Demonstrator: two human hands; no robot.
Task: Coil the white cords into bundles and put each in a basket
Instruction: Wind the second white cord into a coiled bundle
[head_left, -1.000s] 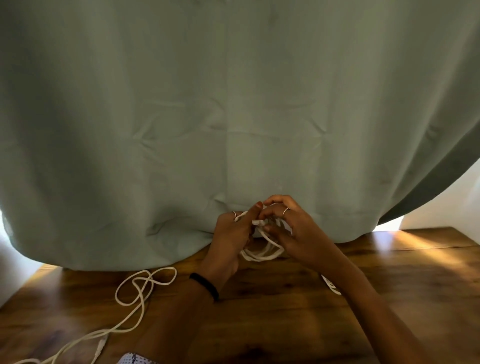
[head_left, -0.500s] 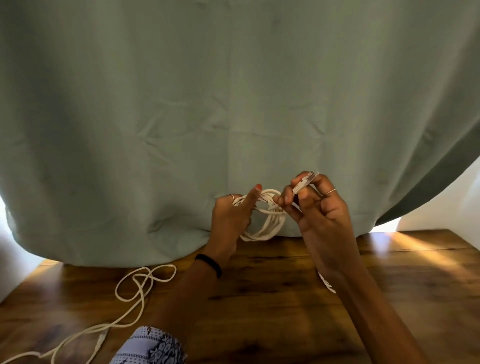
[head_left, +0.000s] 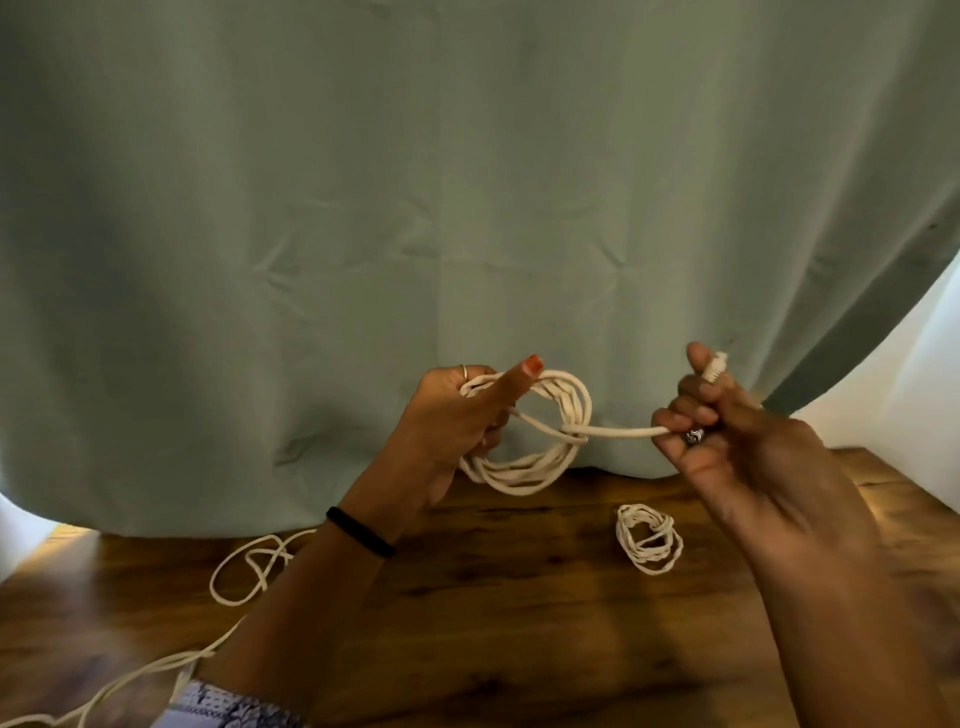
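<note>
My left hand (head_left: 457, 415) grips a coil of white cord (head_left: 540, 467) held up above the wooden table (head_left: 519, 623), thumb lying across the top of the loops. The cord's free end runs through the coil to the right. My right hand (head_left: 737, 436) holds that end, with the plug tip (head_left: 714, 366) sticking up between its fingers. A finished small bundle (head_left: 649, 538) lies on the table below my right hand. A loose white cord (head_left: 249, 571) trails over the table at the left. No basket is in view.
A grey-green curtain (head_left: 467, 208) hangs across the whole back, reaching down to the table's far edge. White wall shows at both sides.
My hands have risen and moved apart. The right hand has pulled the cord's end out to the right through the coil. The small bundle on the table has come into sight.
</note>
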